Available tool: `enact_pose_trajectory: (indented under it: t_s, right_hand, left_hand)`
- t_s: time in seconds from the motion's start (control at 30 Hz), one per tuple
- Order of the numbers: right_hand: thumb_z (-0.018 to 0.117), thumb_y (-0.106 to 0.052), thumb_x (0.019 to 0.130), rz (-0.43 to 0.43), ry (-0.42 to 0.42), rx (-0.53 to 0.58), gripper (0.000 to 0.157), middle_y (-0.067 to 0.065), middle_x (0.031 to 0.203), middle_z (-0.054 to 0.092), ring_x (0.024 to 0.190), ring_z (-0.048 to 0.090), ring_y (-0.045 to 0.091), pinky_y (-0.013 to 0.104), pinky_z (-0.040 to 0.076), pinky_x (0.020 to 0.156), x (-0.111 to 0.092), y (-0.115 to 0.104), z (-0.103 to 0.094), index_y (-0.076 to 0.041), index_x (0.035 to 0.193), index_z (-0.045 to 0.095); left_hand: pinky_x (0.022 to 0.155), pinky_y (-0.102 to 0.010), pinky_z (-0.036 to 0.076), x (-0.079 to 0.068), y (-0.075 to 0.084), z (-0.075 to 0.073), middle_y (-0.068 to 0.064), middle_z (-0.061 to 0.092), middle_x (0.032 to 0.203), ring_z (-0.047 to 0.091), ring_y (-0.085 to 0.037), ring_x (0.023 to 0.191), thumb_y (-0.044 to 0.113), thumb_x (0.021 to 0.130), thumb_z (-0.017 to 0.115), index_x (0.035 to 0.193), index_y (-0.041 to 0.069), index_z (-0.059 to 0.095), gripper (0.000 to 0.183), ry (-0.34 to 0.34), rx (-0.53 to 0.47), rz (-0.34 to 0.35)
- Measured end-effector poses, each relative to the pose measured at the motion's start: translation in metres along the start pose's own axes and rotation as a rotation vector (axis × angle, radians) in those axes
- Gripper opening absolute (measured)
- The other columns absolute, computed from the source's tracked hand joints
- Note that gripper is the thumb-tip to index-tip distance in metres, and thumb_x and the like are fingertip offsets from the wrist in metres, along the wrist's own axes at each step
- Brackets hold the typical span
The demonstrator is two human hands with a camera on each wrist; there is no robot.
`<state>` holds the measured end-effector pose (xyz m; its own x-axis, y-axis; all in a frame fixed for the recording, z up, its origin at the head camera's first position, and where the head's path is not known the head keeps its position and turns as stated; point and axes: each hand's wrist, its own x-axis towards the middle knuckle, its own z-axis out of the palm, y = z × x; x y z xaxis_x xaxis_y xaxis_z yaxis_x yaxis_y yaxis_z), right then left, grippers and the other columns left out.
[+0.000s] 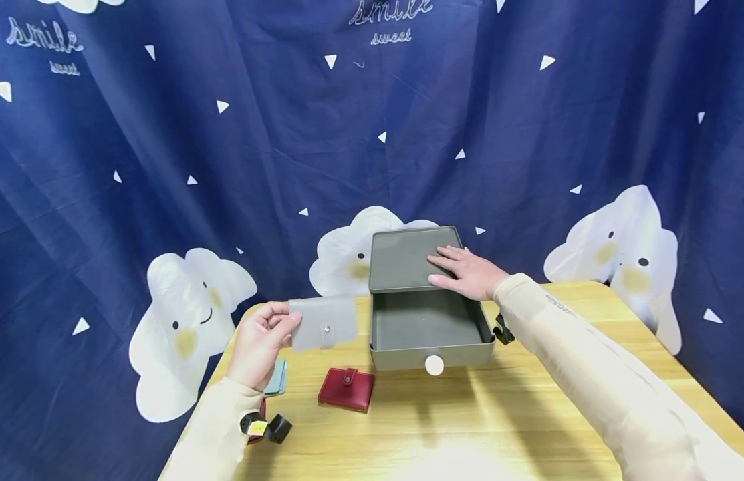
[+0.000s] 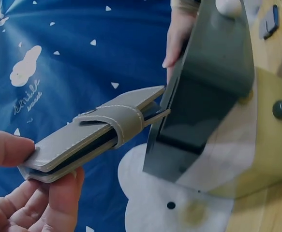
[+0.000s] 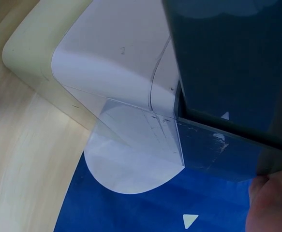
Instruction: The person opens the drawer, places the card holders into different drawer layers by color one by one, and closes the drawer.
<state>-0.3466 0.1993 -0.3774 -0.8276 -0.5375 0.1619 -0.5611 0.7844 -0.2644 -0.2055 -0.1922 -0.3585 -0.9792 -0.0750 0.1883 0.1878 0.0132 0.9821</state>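
Note:
Between thumb and fingers my left hand pinches a grey card wallet by its left end, held up left of the drawer box. Its snap strap is fastened in the left wrist view, where the wallet shows edge-on. My right hand rests with fingers spread on the grey-green top of the drawer box. The top drawer, with a white round knob, is pulled out toward me, and its bare floor shows.
A red wallet lies on the wooden table. A light blue wallet and another red item are partly hidden by my left arm. Under the top drawer, the box has a white tier and a yellow tier. A blue curtain hangs behind.

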Motion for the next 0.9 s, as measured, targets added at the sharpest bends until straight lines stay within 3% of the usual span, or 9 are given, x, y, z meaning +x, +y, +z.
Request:
enact_pose_trajectory:
  t_s: [0.4,0.7,0.77,0.9]
  right_hand:
    - [0.039,-0.064,0.094,-0.003,0.008,0.008,0.071,0.012,0.155,0.028,0.144,0.019,0.032,0.05,0.012,0.116,0.001,0.001,0.002,-0.017,0.147,0.041]
    - [0.04,-0.064,0.094,-0.007,0.015,0.008,0.071,0.013,0.155,0.028,0.144,0.019,0.033,0.051,0.012,0.116,0.0,0.003,0.003,-0.016,0.147,0.041]
    - [0.04,-0.064,0.094,-0.007,0.017,0.006,0.071,0.013,0.155,0.028,0.144,0.019,0.033,0.051,0.012,0.116,0.0,0.003,0.004,-0.016,0.147,0.041]
    - [0.039,-0.063,0.095,-0.006,0.016,0.004,0.071,0.013,0.155,0.028,0.144,0.019,0.033,0.051,0.012,0.116,0.001,0.003,0.004,-0.016,0.147,0.041]
  left_hand:
    - [0.066,-0.031,0.056,0.006,0.005,0.021,-0.003,0.073,0.086,0.069,-0.02,0.082,0.007,0.089,0.068,0.102,-0.008,0.057,0.022,-0.033,-0.035,-0.019]
    - [0.058,-0.023,0.051,0.014,0.007,0.043,0.0,0.066,0.073,0.057,-0.011,0.061,0.005,0.088,0.069,0.096,-0.003,0.055,0.018,-0.05,-0.022,-0.037]
    - [0.058,-0.023,0.051,0.015,0.007,0.047,0.0,0.064,0.072,0.054,-0.011,0.06,0.005,0.088,0.069,0.099,-0.003,0.055,0.019,-0.057,-0.009,-0.043]
    - [0.063,-0.024,0.055,0.019,0.005,0.054,-0.005,0.069,0.081,0.063,-0.012,0.067,0.004,0.09,0.066,0.117,-0.004,0.055,0.031,-0.085,0.0,-0.058]
